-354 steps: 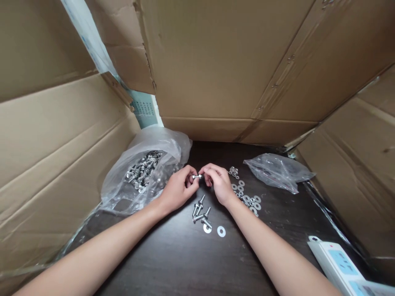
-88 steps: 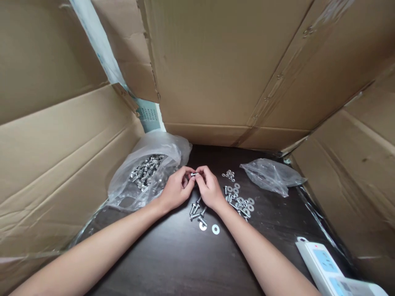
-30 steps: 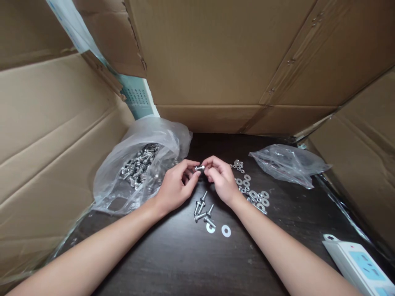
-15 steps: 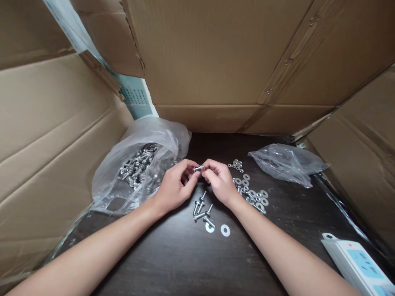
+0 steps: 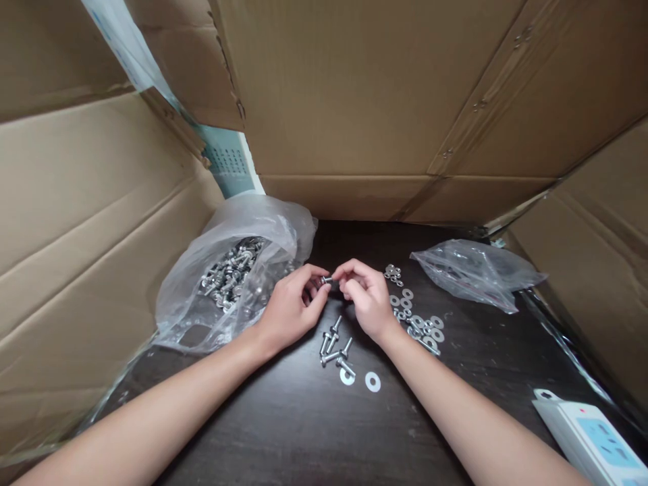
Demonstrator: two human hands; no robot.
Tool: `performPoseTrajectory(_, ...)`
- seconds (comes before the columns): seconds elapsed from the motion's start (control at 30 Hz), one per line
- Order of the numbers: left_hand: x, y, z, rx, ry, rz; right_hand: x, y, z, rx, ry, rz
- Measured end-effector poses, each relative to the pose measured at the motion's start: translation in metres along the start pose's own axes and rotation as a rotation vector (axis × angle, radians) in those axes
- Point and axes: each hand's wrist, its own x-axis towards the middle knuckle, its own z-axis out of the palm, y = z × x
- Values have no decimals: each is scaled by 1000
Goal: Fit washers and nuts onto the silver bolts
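Over the middle of the table, my left hand [image 5: 298,297] pinches a small metal bolt [image 5: 327,279] between thumb and fingers, its shank pointing right. My right hand [image 5: 365,294] is closed around the bolt's right end. The index fingertip touches that end, while the thumb sits slightly back. Whether a nut is on the shank is too small to tell. Below the hands lie several bolts [image 5: 331,341] with parts fitted on them. One flat washer [image 5: 373,382] lies near them, and another is partly under a bolt.
At left, a clear plastic bag [image 5: 177,297] holds many bolts. Several washers [image 5: 436,322] and bolts lie right of my right hand, with small nuts [image 5: 393,273] behind. A flat plastic bag [image 5: 476,270] and a power strip [image 5: 582,432] are at right. Cardboard walls [image 5: 344,88] surround the table.
My right thumb has drawn back a little from the bolt's end, and the index finger has straightened along it. The left hand still grips the bolt. The view has shifted slightly.
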Motion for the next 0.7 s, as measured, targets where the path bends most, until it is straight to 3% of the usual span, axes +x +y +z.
performPoseTrajectory(0.27,2,0,-1,1,8,15,0,0,0,51,17,8)
performPoseTrajectory(0.7,0,1,-2,-58,12,12,1,4,3,-90,-45,60)
